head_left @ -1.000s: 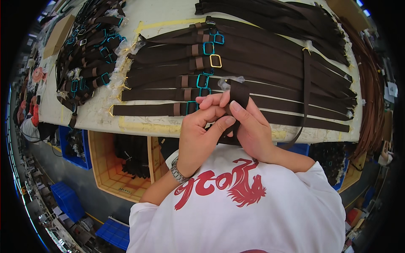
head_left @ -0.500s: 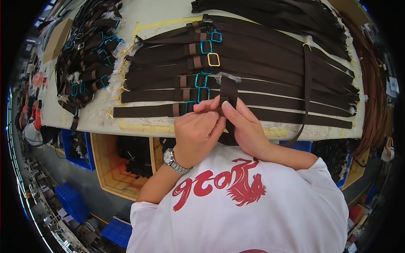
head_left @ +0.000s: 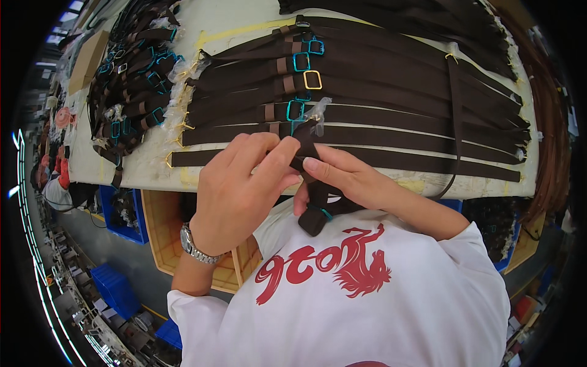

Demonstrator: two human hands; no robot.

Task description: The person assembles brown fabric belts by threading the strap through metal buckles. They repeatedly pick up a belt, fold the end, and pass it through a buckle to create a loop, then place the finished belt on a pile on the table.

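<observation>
A dark brown strap (head_left: 317, 194) hangs between my hands in front of the table edge. Its lower end folds near my shirt, where a bit of a teal buckle (head_left: 327, 213) shows; clear plastic wraps its upper end. My left hand (head_left: 241, 183), with a metal watch on the wrist, pinches the strap from the left, its fingertips partly hidden. From the right, my right hand (head_left: 345, 177) grips the same strap with the thumb on top. Beyond them lie rows of brown straps (head_left: 391, 112) with teal buckles (head_left: 296, 110) and one gold-coloured buckle (head_left: 312, 80).
At the left of the pale table (head_left: 85, 158) sits a pile of buckled straps (head_left: 131, 92). One narrow strap (head_left: 454, 116) crosses the rows at right. Wooden bins (head_left: 160, 235) and blue crates (head_left: 116, 290) stand below. Another person (head_left: 58, 186) is at far left.
My left hand has moved left and turned, its back now raised. The held strap has tilted, and its folded lower end with the teal buckle has come into view. My right hand still grips it.
</observation>
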